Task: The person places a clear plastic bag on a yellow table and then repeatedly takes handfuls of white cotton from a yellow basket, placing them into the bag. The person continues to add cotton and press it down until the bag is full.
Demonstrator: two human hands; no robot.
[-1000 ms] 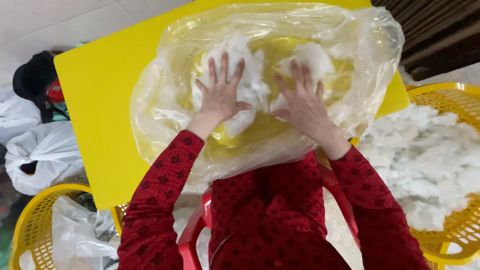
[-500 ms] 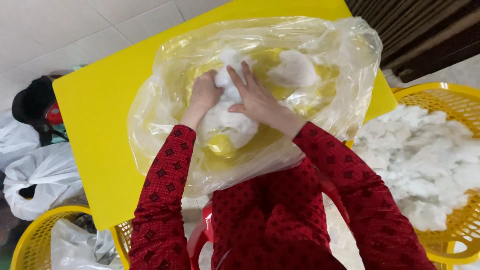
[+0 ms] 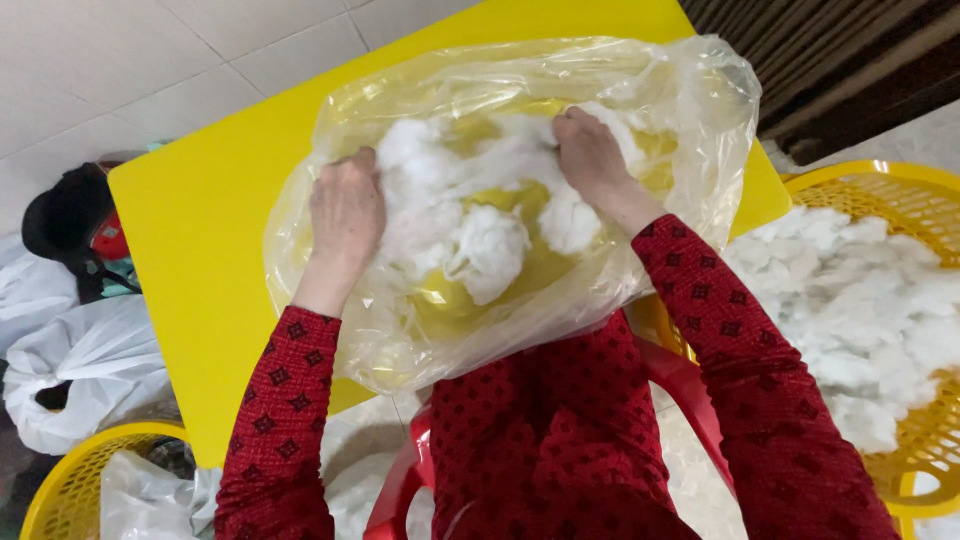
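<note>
Two hands, left hand [image 3: 346, 212] at nine o'clock, right hand [image 3: 590, 152] at one, each grip clamped on white stuffing [image 3: 480, 225]; best pulled evenly inside the clear bag [image 3: 690, 120].

You are looking at a bright, evenly lit scene with soft light from above and only faint shadows. The clear plastic bag [image 3: 520, 200] around your left hand [image 3: 345, 215] and right hand [image 3: 590, 155] throws pale sheen and glare streaks. The white stuffing [image 3: 480, 235] between your hands nearly washes out. Edges bend slightly, wide-angle; the far right corner beyond your right hand falls dark.
</note>
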